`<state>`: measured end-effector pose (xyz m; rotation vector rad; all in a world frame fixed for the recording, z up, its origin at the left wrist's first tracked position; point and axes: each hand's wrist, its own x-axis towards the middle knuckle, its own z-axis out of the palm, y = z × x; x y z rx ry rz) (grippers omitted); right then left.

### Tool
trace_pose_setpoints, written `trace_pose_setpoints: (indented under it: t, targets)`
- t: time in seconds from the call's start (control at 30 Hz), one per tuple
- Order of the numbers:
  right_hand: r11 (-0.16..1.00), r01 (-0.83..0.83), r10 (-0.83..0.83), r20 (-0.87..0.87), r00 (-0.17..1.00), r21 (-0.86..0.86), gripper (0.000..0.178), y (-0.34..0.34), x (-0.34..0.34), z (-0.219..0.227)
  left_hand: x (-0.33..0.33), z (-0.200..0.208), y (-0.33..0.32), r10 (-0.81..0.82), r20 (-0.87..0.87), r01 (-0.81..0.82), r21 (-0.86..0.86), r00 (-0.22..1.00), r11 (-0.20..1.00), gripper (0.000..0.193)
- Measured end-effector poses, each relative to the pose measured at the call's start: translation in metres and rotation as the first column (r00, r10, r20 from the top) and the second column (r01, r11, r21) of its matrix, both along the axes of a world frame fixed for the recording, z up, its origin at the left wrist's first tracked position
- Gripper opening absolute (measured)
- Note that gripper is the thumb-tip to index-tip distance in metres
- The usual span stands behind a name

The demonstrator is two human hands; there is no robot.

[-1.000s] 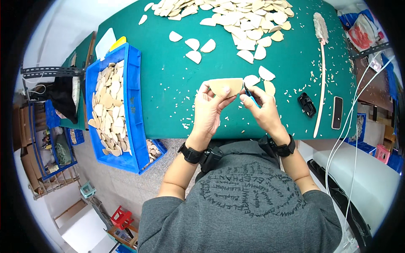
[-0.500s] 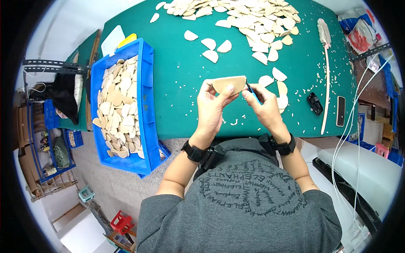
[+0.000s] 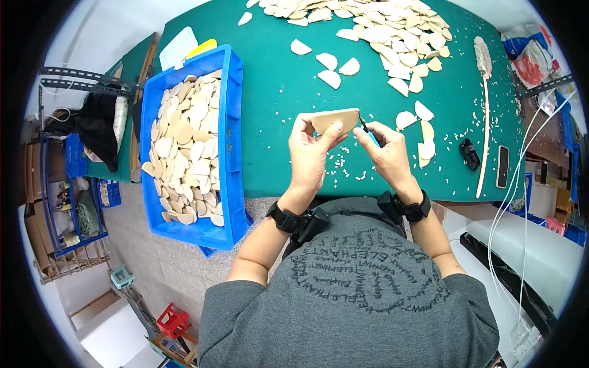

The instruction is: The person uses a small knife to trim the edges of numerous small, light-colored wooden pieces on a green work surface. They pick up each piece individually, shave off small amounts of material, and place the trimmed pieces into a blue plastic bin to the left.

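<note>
My left hand (image 3: 311, 150) grips a beige half-round foam piece (image 3: 337, 120) above the table's near edge, thumb on its face and fingers behind. Its straight edge is uppermost. Closed round a small blue-handled tool (image 3: 366, 136) is my right hand (image 3: 388, 152). The tool's dark tip (image 3: 362, 119) meets the right end of the piece; its exact kind is partly hidden by my fingers. Small pale trimmings (image 3: 340, 162) lie on the green table (image 3: 264, 129) below. Several similar half-round pieces (image 3: 423, 132) lie just right of my right hand.
A blue crate (image 3: 230, 153) full of beige pieces stands at the left. A large pile of half-rounds (image 3: 405, 37) covers the far side. To the right are a long-handled duster (image 3: 486, 116), a black clip-like object (image 3: 470, 154), a phone (image 3: 502, 167) and hanging white cables (image 3: 512, 165).
The view has shifted, so the crate, pile and table things appear farther right. Both hands keep their grips, and the tool tip stays at the right end of the foam piece.
</note>
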<state>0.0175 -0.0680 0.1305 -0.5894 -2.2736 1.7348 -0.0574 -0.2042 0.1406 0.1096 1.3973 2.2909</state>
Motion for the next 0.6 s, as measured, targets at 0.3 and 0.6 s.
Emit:
trace_pose_setpoints:
  t: [0.3,0.6]
  targets:
    - [0.896,-0.13,0.034,-0.225,0.974,-0.425,0.021,-0.009,-0.02,0.023,-0.01,0.006,-0.027,-0.251,0.318,0.213,0.15,0.914,0.966,0.035]
    - [0.784,-0.038,-0.046,-0.119,0.992,-0.62,0.021,-0.011,-0.029,0.024,-0.013,-0.004,-0.036,-0.401,0.424,0.306,0.276,0.812,0.911,0.037]
